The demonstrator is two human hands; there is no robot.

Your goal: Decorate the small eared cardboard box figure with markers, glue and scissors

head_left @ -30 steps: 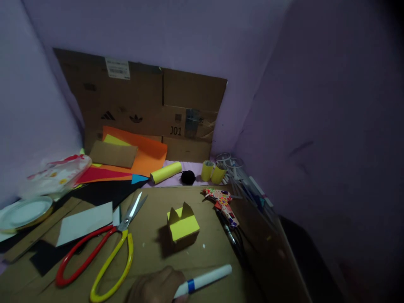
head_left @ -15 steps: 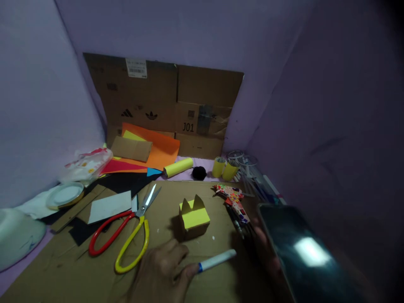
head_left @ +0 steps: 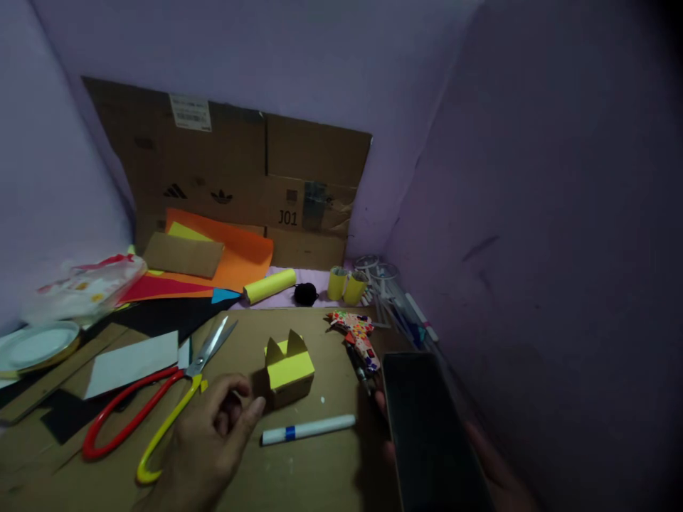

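Observation:
My left hand (head_left: 205, 441) rests on the cardboard work sheet (head_left: 320, 469) with its fingers loosely curled and nothing in them, the thumb close to a small yellow paper box (head_left: 288, 371). A white marker with a blue band (head_left: 308, 429) lies just right of that hand, untouched. My right hand (head_left: 480, 462) grips a dark phone (head_left: 432, 434) at the lower right; only some fingers show at the phone's edges. Red-and-yellow scissors (head_left: 160, 398) lie to the left of my left hand.
A patterned glue gun (head_left: 358, 334) lies beside the phone. Yellow paper rolls (head_left: 269, 285), a black pom-pom (head_left: 306, 294) and coloured paper sheets (head_left: 235, 252) sit at the back before a propped cardboard box (head_left: 229, 178). A tape roll (head_left: 40, 345) and plastic bag (head_left: 85, 288) are at left.
My left hand let go of the marker and moved left beside the yellow box. The phone, absent a second ago, has come up in my right hand. The camera view has shifted.

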